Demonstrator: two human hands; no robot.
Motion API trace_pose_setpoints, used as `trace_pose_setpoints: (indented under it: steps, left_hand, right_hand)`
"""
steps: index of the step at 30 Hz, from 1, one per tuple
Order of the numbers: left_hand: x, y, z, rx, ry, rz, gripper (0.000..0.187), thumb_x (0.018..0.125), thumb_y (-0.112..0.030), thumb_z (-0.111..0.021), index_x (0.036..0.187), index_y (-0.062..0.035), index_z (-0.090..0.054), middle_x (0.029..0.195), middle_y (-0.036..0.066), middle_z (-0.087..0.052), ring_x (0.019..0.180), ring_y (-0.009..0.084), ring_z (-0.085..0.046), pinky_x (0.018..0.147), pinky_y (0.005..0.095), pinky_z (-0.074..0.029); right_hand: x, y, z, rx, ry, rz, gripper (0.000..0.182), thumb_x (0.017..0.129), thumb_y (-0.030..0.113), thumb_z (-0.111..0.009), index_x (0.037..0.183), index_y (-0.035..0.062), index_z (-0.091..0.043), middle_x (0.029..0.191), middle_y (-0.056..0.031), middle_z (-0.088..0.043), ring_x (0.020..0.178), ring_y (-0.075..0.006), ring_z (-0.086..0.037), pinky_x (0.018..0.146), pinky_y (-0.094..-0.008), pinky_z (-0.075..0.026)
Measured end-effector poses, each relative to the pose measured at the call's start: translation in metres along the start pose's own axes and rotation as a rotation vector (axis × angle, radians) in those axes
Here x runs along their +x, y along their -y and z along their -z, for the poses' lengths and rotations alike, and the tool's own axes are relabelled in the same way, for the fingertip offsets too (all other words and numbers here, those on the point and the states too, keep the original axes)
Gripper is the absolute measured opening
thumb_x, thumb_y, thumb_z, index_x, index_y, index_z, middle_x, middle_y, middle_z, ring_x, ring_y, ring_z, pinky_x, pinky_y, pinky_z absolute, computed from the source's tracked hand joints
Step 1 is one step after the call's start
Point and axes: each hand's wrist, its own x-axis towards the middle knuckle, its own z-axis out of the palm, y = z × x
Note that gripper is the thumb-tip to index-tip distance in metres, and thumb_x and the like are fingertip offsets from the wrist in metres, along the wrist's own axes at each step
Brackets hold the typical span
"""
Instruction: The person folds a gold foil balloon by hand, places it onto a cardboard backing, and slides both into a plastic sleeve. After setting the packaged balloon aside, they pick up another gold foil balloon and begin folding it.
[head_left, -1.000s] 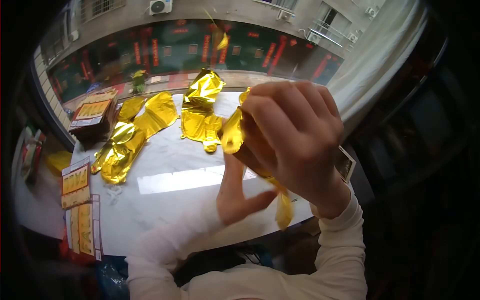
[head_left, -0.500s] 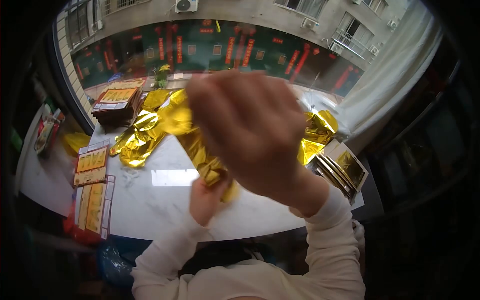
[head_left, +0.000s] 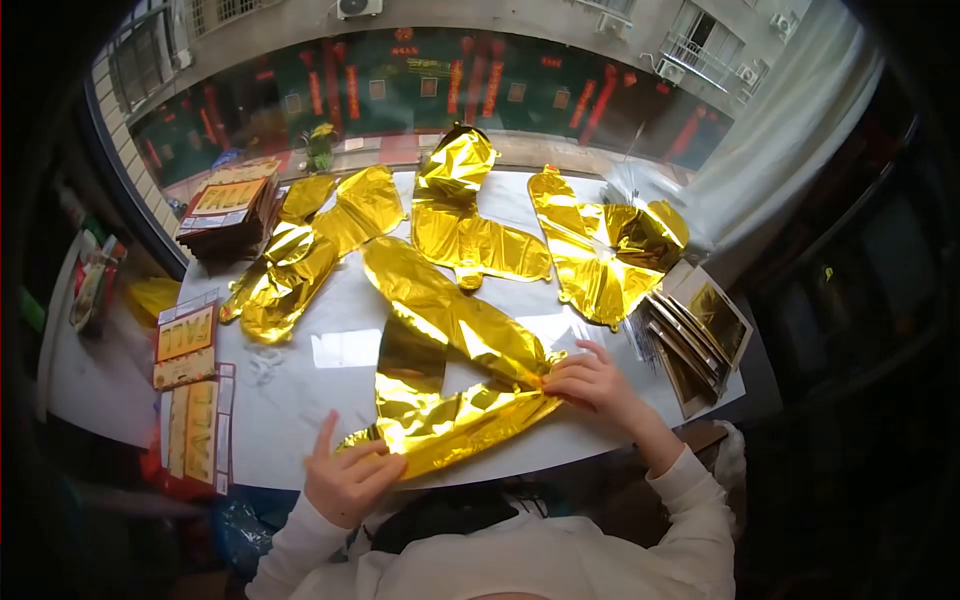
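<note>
Pinching flat gold foil balloon (head_left: 455,315) at tip with right hand (head_left: 598,382). Touching near-left end with left hand (head_left: 350,477); cannot tell if clamped.

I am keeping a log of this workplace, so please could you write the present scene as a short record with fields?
Surface: white table
Nearest piece: gold foil letter lying on it
Left hand: fingers at the letter's lower left corner
Right hand: fingertips at the letter's right tip
Farther back: other foil pieces
Left side: stack of printed packets, with two loose packets nearer
Right side: flat packets, print unreadable; white curtain beyond
</note>
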Motion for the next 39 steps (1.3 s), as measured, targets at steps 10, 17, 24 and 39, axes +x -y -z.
trace_pose_setpoints:
  steps: [10,17,24,39]
  left_hand:
    - [0.028,0.004,0.026,-0.391,0.656,-0.046,0.103,0.074,-0.063,-0.086,0.155,-0.0122,-0.049,0.153,0.015,-0.055,0.145,0.0401,-0.048,0.117,0.0703,-0.030]
    - [0.073,0.049,0.001,-0.878,0.592,-0.237,0.102,0.083,-0.046,-0.088,0.161,-0.0033,-0.037,0.152,0.026,-0.052,0.138,0.0437,-0.052,0.110,0.0518,-0.044]
    - [0.140,0.054,-0.088,-0.180,0.207,-0.128,0.078,0.090,-0.040,-0.079,0.150,-0.0012,-0.048,0.152,0.025,-0.049,0.137,0.0433,-0.050,0.114,0.0544,-0.041]
    - [0.193,0.064,-0.153,-0.004,0.007,0.223,0.061,0.093,-0.036,-0.069,0.143,-0.0035,-0.054,0.145,0.019,-0.055,0.142,0.0354,-0.045,0.118,0.0567,-0.033]
  right_hand:
    - [0.113,0.101,0.123,0.948,0.208,0.032,0.058,0.095,0.037,-0.056,0.144,0.0061,-0.059,0.135,-0.0175,-0.063,0.135,-0.0388,-0.055,0.121,-0.0618,-0.029]
    - [0.127,0.166,0.127,1.832,-0.331,0.775,0.055,0.113,0.044,-0.040,0.131,0.0029,-0.073,0.141,-0.0176,-0.067,0.132,-0.0244,-0.064,0.114,-0.0375,-0.046]
    - [0.119,0.148,0.109,1.402,-0.120,0.190,0.053,0.112,0.035,-0.042,0.085,0.0036,-0.075,0.090,-0.0129,-0.073,0.080,-0.0292,-0.072,0.078,-0.0421,-0.061]
    - [0.188,-0.011,-0.044,0.122,0.116,-0.187,0.024,0.088,0.004,-0.072,0.112,0.0054,-0.070,0.110,-0.0115,-0.068,0.103,-0.0341,-0.067,0.086,-0.0424,-0.056]
